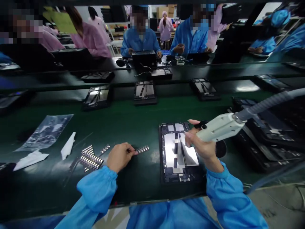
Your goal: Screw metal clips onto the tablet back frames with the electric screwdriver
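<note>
My left hand [121,156] pinches one end of a short strip of small metallic parts [143,149] just above the green work surface. Left of that hand lies a pile of similar strips [91,159], with one loose strip [105,148] beside it. My right hand [202,146] is closed around a pale, gun-shaped tool [220,128] on a grey ribbed hose; the tool hides part of the grip. Beneath the right hand is an opened tablet-like device [169,149], showing silvery panels, dark ribbon cables and circuit boards.
Clear plastic bags [49,132] and white paper scraps [68,146] lie at left. Stacked devices [259,136] crowd the right side. More opened devices [144,92] sit in a row across the line. Co-workers in blue [141,39] and pink sit or stand beyond.
</note>
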{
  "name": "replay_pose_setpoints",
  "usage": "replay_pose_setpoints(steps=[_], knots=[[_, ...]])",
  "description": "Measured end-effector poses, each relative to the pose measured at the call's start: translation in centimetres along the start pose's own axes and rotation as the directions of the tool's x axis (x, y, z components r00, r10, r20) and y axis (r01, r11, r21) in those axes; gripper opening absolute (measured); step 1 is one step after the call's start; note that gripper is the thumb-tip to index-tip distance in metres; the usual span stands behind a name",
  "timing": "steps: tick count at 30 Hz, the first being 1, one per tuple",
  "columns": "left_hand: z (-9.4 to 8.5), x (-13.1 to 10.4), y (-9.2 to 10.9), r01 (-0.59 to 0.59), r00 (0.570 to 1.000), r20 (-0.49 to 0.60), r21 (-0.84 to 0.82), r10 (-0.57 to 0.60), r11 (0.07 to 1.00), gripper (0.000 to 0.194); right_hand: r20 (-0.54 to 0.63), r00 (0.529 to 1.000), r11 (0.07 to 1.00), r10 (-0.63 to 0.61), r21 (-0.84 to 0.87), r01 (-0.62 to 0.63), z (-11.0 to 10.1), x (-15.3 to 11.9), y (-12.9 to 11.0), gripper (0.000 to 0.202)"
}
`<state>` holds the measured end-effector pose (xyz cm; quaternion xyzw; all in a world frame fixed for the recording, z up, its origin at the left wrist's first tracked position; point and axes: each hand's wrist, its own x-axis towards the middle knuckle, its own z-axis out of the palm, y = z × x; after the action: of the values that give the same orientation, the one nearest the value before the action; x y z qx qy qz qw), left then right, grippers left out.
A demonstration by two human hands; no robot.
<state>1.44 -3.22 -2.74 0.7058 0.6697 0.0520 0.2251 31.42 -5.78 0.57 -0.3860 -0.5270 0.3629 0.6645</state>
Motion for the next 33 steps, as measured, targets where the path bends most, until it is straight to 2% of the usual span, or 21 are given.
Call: replay_pose_setpoints(steps=[3, 5, 7, 10, 13, 17, 20, 23, 27, 30, 33], knots=[[0.1, -2.0, 0.8, -0.121, 0.988, -0.08, 0.103, 0.13, 0.987, 0.019, 0.021, 1.0, 1.0, 0.012, 0.018, -0.012, 0.6, 0.1, -0.1, 0.04], [0.1, -3.1, 1.7, -0.175, 0.976, -0.123, 0.041, 0.178, 0.984, 0.02, 0.039, 0.999, 0.999, 0.027, 0.041, -0.029, 1.0, 0.2, 0.0, 0.038], [0.2, -3.4, 3.0, -0.155, 0.981, -0.138, -0.147, 0.135, 0.977, 0.017, 0.061, 0.997, 0.997, 0.043, 0.065, -0.047, 1.6, 0.3, 0.1, 0.037], [1.1, -1.9, 5.4, -0.083, 0.997, -0.036, -0.473, 0.074, 0.877, 0.015, 0.091, 0.993, 0.993, 0.078, 0.087, -0.086, 2.5, 0.5, 0.3, 0.037], [2.5, 0.9, 7.4, -0.091, 0.985, 0.06, -0.63, 0.165, 0.771, 0.013, 0.118, 0.984, 0.986, 0.135, 0.08, -0.145, 3.4, 0.7, 0.6, 0.04], [4.2, 3.5, 8.7, -0.166, 0.979, -0.005, -0.606, 0.205, 0.778, 0.014, 0.133, 0.976, 0.982, 0.173, 0.055, -0.181, 3.9, 0.6, 1.1, 0.042], [4.6, 4.0, 9.2, -0.202, 0.979, -0.073, -0.531, 0.193, 0.823, 0.009, 0.111, 0.98, 0.985, 0.167, 0.035, -0.171, 4.2, 0.9, 1.5, 0.042], [4.4, 4.0, 9.6, -0.21, 0.977, -0.087, -0.48, 0.192, 0.852, 0.007, 0.083, 0.985, 0.988, 0.152, 0.001, -0.152, 5.0, 1.5, 1.8, 0.041], [4.0, 4.9, 9.7, -0.155, 0.985, -0.003, -0.476, 0.174, 0.866, 0.004, 0.059, 0.988, 0.989, 0.144, -0.049, -0.142, 6.6, 2.5, 2.7, 0.042], [4.0, 6.6, 9.4, -0.038, 0.979, 0.156, -0.485, 0.13, 0.874, 0.005, 0.076, 0.983, 0.985, 0.167, -0.057, -0.163, 7.3, 2.8, 3.7, 0.044], [4.2, 8.4, 9.0, 0.071, 0.938, 0.33, -0.483, 0.107, 0.873, 0.005, 0.091, 0.979, 0.982, 0.181, -0.071, -0.175, 7.6, 2.8, 4.7, 0.045]])
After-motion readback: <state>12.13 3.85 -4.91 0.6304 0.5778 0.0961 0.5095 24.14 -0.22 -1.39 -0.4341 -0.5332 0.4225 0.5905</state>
